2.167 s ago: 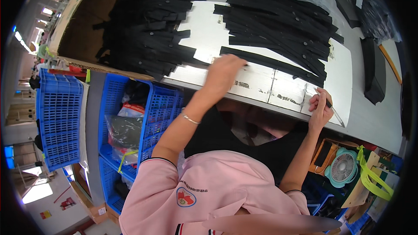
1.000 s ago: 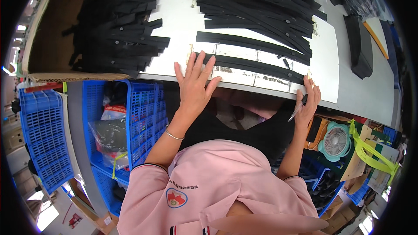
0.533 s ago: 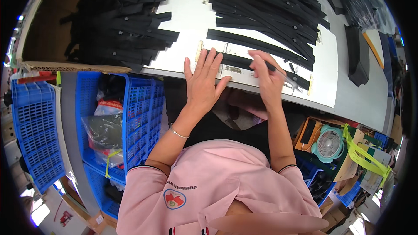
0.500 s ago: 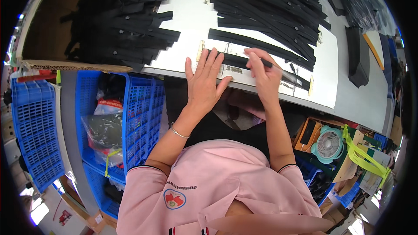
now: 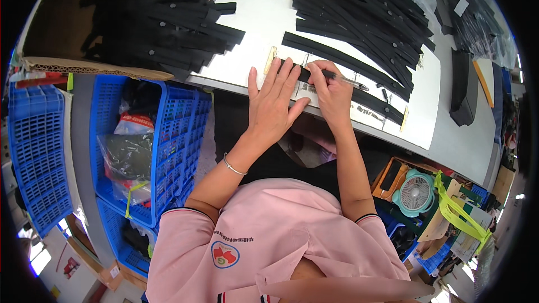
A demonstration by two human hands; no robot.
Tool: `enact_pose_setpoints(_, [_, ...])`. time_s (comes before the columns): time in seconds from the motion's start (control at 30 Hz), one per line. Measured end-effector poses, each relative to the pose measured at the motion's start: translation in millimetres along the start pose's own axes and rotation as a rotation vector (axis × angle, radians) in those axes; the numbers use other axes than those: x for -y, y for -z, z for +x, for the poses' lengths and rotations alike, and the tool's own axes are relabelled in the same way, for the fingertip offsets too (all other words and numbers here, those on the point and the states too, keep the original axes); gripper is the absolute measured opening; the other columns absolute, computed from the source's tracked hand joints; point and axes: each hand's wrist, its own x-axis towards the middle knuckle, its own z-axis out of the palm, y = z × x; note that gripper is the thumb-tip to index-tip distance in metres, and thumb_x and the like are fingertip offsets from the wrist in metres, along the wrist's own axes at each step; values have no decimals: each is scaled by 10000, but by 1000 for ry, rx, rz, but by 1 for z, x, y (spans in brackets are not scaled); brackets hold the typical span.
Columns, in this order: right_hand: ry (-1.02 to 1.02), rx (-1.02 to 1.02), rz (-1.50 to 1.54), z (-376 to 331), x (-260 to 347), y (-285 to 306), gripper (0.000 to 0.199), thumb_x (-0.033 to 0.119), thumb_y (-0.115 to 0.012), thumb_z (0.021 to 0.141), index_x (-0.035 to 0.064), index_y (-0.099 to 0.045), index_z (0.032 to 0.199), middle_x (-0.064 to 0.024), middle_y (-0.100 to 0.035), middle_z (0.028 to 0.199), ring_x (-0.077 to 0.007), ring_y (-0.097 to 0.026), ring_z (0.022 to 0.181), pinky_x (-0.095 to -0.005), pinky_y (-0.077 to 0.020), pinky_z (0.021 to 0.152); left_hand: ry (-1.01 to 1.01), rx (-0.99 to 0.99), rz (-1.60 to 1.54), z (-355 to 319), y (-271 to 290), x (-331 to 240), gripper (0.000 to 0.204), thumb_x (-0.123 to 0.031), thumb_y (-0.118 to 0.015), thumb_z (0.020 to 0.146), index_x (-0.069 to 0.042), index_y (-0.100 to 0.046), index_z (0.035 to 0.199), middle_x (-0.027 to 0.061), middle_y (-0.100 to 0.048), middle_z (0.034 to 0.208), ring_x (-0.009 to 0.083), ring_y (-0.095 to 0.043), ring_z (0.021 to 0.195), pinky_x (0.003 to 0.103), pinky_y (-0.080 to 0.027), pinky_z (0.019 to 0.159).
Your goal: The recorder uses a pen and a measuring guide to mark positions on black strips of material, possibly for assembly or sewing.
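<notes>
My left hand (image 5: 272, 98) lies flat with fingers spread, its fingertips pressing the left end of a black fabric strip (image 5: 375, 104). That strip runs along the near edge of a white board (image 5: 421, 126), between small tan guide pieces. Close beside it, my right hand (image 5: 335, 101) is closed around a pen (image 5: 355, 83), whose back end points right. The pen's writing tip is hidden by the fingers, near the strip. Just beyond lies another single black strip (image 5: 342, 59), apart from the heap of black strips (image 5: 365, 14).
More black strips (image 5: 163, 33) are piled at the left by a cardboard box edge (image 5: 101, 66). Blue crates (image 5: 179, 146) stand below left. A turquoise fan (image 5: 416, 192) sits below right. A long black block (image 5: 463, 87) and plastic bags (image 5: 477, 17) lie at the right.
My right hand has moved left with the pen, along the strip and closer to my left hand. My left hand stays flat on the strip's end. The whole view has shifted slightly.
</notes>
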Motion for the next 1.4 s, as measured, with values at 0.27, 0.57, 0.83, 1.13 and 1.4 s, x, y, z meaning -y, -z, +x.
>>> enact_pose_setpoints(0.27, [52, 32, -44, -1, 2, 9, 170, 163, -681, 985, 7, -733, 941, -31, -669, 661, -73, -606, 593, -233, -469, 563, 4, 5, 22, 2, 1, -1, 660, -354, -737, 910, -95, -536, 1483, 99, -503, 1557, 288, -387, 1496, 562, -95, 1225])
enact_pose_setpoints(0.57, [147, 81, -138, -1, -3, 10, 196, 169, -687, 965, -1, -736, 881, -36, -722, 708, -130, -660, 561, -262, -468, 527, -9, -7, 59, 3, -1, -4, 650, -347, -746, 894, -82, -556, 1456, 108, -513, 1540, 284, -407, 1479, 593, -129, 1215])
enact_pose_setpoints(0.83, [59, -33, 86, -17, 4, 38, 201, 106, -643, 994, -47, -731, 897, -45, -709, 738, -69, -610, 619, -238, -468, 565, -5, 10, 93, 2, 0, -3, 632, -374, -732, 921, -75, -555, 1449, 117, -533, 1520, 297, -406, 1479, 594, -119, 1220])
enact_pose_setpoints(1.13, [59, -252, -161, -21, -16, 94, 239, 134, -631, 1016, -29, -713, 861, -11, -653, 734, -56, -528, 619, -235, -407, 577, -38, 41, 123, 3, -1, -1, 666, -379, -712, 941, -74, -507, 1497, 121, -489, 1563, 313, -361, 1506, 603, -95, 1224])
enact_pose_setpoints(1.4, [75, -256, -108, -19, -16, 91, 229, 118, -633, 1013, -33, -723, 867, -14, -657, 721, -49, -536, 600, -229, -406, 559, -158, 156, -62, 11, -17, -57, 723, -371, -708, 939, -59, -448, 1536, 117, -421, 1607, 315, -344, 1505, 641, -76, 1212])
